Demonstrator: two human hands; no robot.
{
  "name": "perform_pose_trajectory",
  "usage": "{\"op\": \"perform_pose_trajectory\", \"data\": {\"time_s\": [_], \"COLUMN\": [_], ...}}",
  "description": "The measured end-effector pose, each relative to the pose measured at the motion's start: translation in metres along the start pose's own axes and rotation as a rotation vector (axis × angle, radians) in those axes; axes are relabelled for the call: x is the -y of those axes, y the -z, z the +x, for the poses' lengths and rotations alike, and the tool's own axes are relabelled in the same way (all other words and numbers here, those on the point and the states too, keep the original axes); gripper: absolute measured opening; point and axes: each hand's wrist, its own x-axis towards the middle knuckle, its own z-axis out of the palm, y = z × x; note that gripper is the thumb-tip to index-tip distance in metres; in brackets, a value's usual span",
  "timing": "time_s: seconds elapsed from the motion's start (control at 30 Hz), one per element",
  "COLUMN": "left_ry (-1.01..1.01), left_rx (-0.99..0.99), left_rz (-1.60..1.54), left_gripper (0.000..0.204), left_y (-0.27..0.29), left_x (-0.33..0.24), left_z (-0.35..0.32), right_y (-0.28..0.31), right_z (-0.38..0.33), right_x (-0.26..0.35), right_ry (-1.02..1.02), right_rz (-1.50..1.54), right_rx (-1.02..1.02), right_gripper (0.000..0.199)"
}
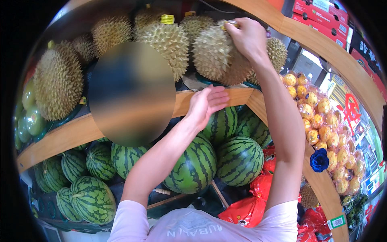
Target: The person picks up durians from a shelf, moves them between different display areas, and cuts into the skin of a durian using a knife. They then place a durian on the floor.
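Behind the wooden ledge [64, 137], the right hand [246, 38] pinches a durian [210, 52] at its top, seemingly to lift it. Next, the flat, empty left hand [204, 104] should support its underside.

The rail [72, 135] is wood, smooth, with a low satin sheen and fine grain. Above it, the held durian [210, 52] looks dry and matt, its husk rough with hard, pointed spines. Above the rail's left end, the grapefruit-like green fruits [34, 121] look smooth and glossy. Below the rail, the watermelons [193, 165] have hard, smooth rinds with a soft shine; the red bags [246, 201], also below, look like thin, glossy plastic, creased all over. Right of the rail, the yellow fruits [332, 121] sit in clear, crinkly, shiny film. The cartons [320, 20], up and right of the rail, look like smooth printed cardboard. The shirt [193, 222], below the rail, is soft matt cloth.
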Motion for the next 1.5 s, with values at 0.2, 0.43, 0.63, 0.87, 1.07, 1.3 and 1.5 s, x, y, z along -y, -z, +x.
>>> {"op": "perform_pose_trajectory", "data": {"time_s": [0.2, 0.43, 0.63, 0.87, 1.07, 1.3, 1.5], "left_ry": [0.263, -0.121, -0.173, -0.091, -0.001, 0.143, 0.24], "left_rx": [-0.196, 0.31, 0.443, 0.464, 0.466, 0.449, 0.39], "left_rz": [-0.567, -0.775, -0.795, -0.869, -0.918, -0.952, -0.936], "left_gripper": [0.063, 0.065, 0.065, 0.061, 0.06, 0.06, 0.06], "left_y": [-0.021, -0.025, -0.028, -0.029, -0.022, -0.01, 0.005], "left_x": [0.029, 0.041, 0.064, 0.072, 0.09, 0.104, 0.105], "left_z": [0.028, 0.026, 0.023, -0.015, -0.074, -0.151, -0.221], "right_y": [0.024, 0.02, 0.01, 0.027, 0.051, 0.094, 0.138], "right_z": [-0.087, -0.18, -0.234, -0.307, -0.39, -0.492, -0.551], "right_x": [-0.003, -0.006, -0.032, -0.026, 0.033, 0.116, 0.176], "right_ry": [0.233, 0.255, 0.294, 0.253, 0.162, -0.02, -0.125], "right_rz": [0.129, 0.147, 0.107, -0.075, -0.148, -0.23, -0.29], "right_rx": [-0.368, -0.507, -0.642, -0.751, -0.815, -0.486, -0.31], "right_gripper": [0.021, 0.024, 0.027, 0.038, 0.028, 0.051, 0.052]}}
